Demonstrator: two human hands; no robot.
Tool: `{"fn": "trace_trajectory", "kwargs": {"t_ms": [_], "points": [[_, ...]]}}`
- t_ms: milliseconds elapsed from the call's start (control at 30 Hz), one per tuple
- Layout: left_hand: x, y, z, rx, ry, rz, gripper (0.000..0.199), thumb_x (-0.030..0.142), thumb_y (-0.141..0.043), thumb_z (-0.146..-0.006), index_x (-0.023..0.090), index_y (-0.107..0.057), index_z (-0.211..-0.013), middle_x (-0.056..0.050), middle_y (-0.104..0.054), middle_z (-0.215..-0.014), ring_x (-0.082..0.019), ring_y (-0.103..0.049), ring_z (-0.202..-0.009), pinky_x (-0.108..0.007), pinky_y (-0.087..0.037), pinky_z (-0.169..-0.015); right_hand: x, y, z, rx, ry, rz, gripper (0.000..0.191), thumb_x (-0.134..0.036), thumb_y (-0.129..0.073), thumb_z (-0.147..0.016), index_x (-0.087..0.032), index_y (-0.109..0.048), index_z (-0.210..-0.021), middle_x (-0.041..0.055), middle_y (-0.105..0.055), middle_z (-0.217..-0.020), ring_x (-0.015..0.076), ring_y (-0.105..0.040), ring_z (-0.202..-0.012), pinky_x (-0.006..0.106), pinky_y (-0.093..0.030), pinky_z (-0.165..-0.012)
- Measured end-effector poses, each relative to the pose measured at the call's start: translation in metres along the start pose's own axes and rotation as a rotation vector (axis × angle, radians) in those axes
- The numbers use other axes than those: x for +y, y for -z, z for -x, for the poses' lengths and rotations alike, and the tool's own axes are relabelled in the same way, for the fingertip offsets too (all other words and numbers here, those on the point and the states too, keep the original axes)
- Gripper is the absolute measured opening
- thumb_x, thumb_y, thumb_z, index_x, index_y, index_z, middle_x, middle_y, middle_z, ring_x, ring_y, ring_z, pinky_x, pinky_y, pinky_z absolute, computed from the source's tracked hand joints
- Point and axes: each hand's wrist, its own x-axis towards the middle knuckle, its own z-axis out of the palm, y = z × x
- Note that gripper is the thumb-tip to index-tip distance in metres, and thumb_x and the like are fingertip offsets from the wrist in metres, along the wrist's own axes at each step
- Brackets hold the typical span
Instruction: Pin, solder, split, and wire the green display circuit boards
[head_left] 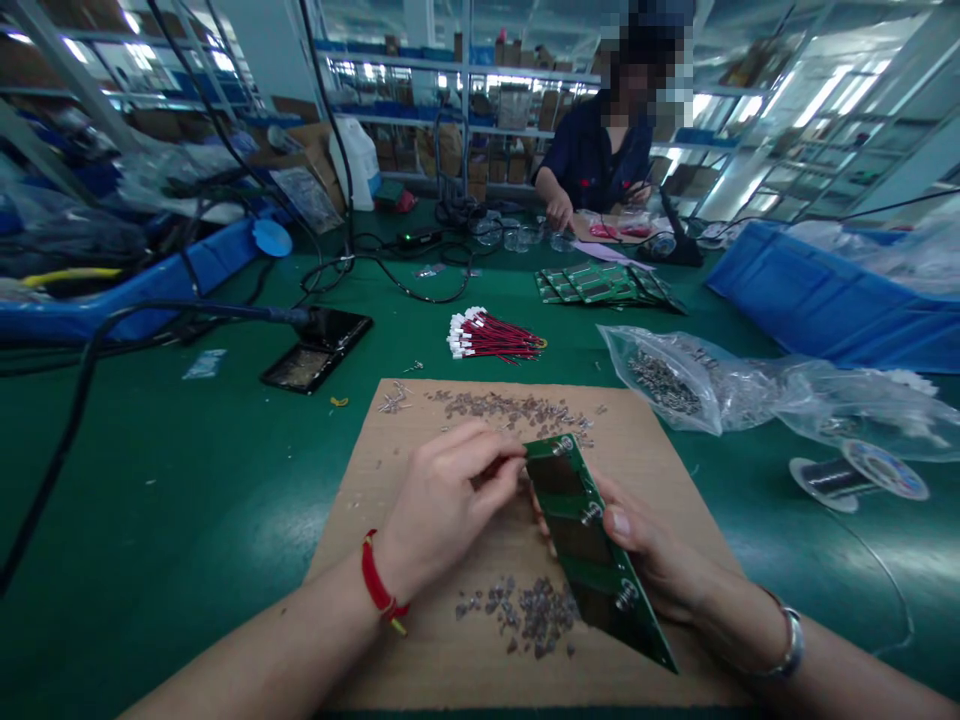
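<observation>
My right hand (652, 545) grips a long green circuit board (585, 540) by its right edge, thumb on the face and fingers behind. The board is tilted above a brown cardboard sheet (360, 610). At the board's upper left corner, the thumb and fingertips of my left hand (457, 490) are pinched together; whatever they hold is hidden. Small round clear parts (591, 514) sit along the board's right side. A pile of small dark components (536, 615) lies on the cardboard below the board, and more loose small parts (510, 408) are spread along its far side.
Beyond the cardboard lie red-black wires with white connectors (495, 335) and stacked circuit boards (604, 285). Bags of metal parts (675, 375) and a solder spool (859, 475) are right. A soldering iron in its stand (319, 345) is left. A co-worker (600, 160) sits opposite.
</observation>
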Motion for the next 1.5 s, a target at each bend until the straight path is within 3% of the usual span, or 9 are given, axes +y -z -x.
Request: {"fn": "trace_trajectory", "kwargs": {"t_ms": [133, 200, 300, 467, 567, 700, 867, 1200, 1500], "points": [[-0.015, 0.005, -0.009, 0.001, 0.065, -0.131, 0.019, 0.029, -0.048, -0.091, 0.02, -0.06, -0.102, -0.002, -0.066, -0.093, -0.013, -0.059, -0.084, -0.027, -0.048, -0.074, -0.006, 0.008, 0.001, 0.141, -0.065, -0.131, 0.061, -0.058, -0.07, -0.066, -0.022, -0.061, -0.114, 0.0071, -0.066, -0.105, 0.0181, -0.061, -0.087, 0.033, -0.047, -0.085], [-0.022, 0.001, -0.012, -0.022, 0.047, -0.218, 0.018, 0.029, -0.05, -0.09, 0.019, -0.062, -0.1, -0.005, -0.065, -0.096, -0.018, -0.057, -0.091, -0.035, -0.046, -0.08, -0.01, 0.013, 0.001, 0.238, -0.072, -0.17, 0.061, -0.06, -0.071, -0.063, -0.018, -0.065, -0.106, 0.0081, -0.069, -0.098, 0.0184, -0.064, -0.082, 0.032, -0.05, -0.079], [-0.03, -0.012, -0.013, -0.096, 0.011, -0.335, 0.013, 0.027, -0.058, -0.085, 0.018, -0.064, -0.091, -0.007, -0.063, -0.09, -0.024, -0.053, -0.088, -0.041, -0.042, -0.078, -0.012, 0.017, 0.001, 0.305, -0.061, -0.23, 0.057, -0.059, -0.073, -0.062, -0.018, -0.067, -0.101, 0.0079, -0.071, -0.094, 0.0184, -0.066, -0.078, 0.032, -0.052, -0.077], [-0.032, -0.025, -0.014, -0.144, -0.018, -0.378, 0.009, 0.017, -0.057, -0.082, 0.016, -0.059, -0.073, -0.005, -0.059, -0.078, -0.023, -0.052, -0.081, -0.038, -0.042, -0.072, -0.01, 0.015, 0.0, 0.246, -0.096, -0.348, 0.055, -0.055, -0.071, -0.067, -0.02, -0.064, -0.109, 0.0066, -0.07, -0.104, 0.0175, -0.066, -0.089, 0.03, -0.05, -0.084], [-0.026, -0.021, -0.013, -0.08, -0.007, -0.318, 0.007, 0.015, -0.054, -0.083, 0.016, -0.057, -0.077, -0.004, -0.058, -0.078, -0.02, -0.051, -0.077, -0.036, -0.042, -0.069, -0.008, 0.015, 0.0, 0.207, -0.055, -0.345, 0.055, -0.056, -0.069, -0.07, -0.019, -0.063, -0.111, 0.0075, -0.068, -0.109, 0.0178, -0.064, -0.097, 0.03, -0.048, -0.089], [-0.008, -0.012, -0.008, 0.014, -0.011, -0.135, 0.01, 0.014, -0.048, -0.088, 0.016, -0.057, -0.093, -0.004, -0.06, -0.085, -0.016, -0.054, -0.078, -0.03, -0.045, -0.068, -0.005, 0.014, -0.001, 0.185, -0.077, -0.328, 0.047, -0.056, -0.066, -0.074, -0.02, -0.066, -0.105, 0.0062, -0.07, -0.102, 0.017, -0.064, -0.093, 0.032, -0.047, -0.088], [0.007, -0.013, -0.002, -0.03, -0.042, 0.044, 0.014, 0.014, -0.054, -0.086, 0.021, -0.063, -0.095, -0.001, -0.062, -0.086, -0.012, -0.057, -0.08, -0.027, -0.048, -0.069, -0.003, 0.011, -0.001, 0.128, -0.04, -0.246, 0.043, -0.054, -0.065, -0.076, -0.018, -0.068, -0.1, 0.0057, -0.07, -0.093, 0.0171, -0.062, -0.089, 0.034, -0.044, -0.091], [0.005, -0.018, 0.003, -0.096, -0.005, 0.115, 0.017, 0.012, -0.054, -0.084, 0.02, -0.067, -0.093, -0.001, -0.059, -0.076, -0.012, -0.054, -0.07, -0.026, -0.044, -0.061, 0.001, 0.013, -0.002, 0.117, 0.014, -0.173, 0.037, -0.048, -0.066, -0.077, -0.02, -0.065, -0.1, 0.0048, -0.068, -0.092, 0.0181, -0.062, -0.089, 0.037, -0.043, -0.091], [0.006, -0.019, 0.002, -0.073, -0.025, 0.106, 0.016, 0.012, -0.054, -0.084, 0.019, -0.066, -0.092, -0.001, -0.057, -0.074, -0.012, -0.053, -0.068, -0.026, -0.043, -0.06, 0.003, 0.015, -0.002, 0.091, 0.024, -0.11, 0.037, -0.049, -0.064, -0.079, -0.019, -0.065, -0.101, 0.0058, -0.066, -0.098, 0.0183, -0.06, -0.092, 0.037, -0.041, -0.092]]}}
